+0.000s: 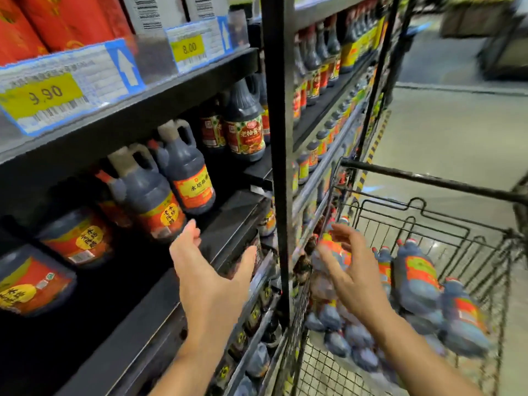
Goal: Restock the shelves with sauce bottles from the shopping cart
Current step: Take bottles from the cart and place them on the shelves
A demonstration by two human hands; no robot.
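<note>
Dark sauce bottles with orange-red labels stand on the black shelf [217, 224] at left, such as one handled jug [185, 170] and another [148, 195] in front of it. My left hand [208, 270] hovers open in front of that shelf, fingers spread, holding nothing. Over the black wire shopping cart [428, 218] at right, my right hand [351, 267] is open with fingers spread above several dark bottles [417, 278] lying in the basket. Neither hand touches a bottle as far as I can see.
A black upright post [278, 138] separates two shelf bays; the right bay holds rows of smaller bottles [314, 67]. Price tags [45, 92] line the upper shelf edge, below red packages [57, 18]. Grey floor with a yellow-black stripe [374, 147] lies beyond the cart.
</note>
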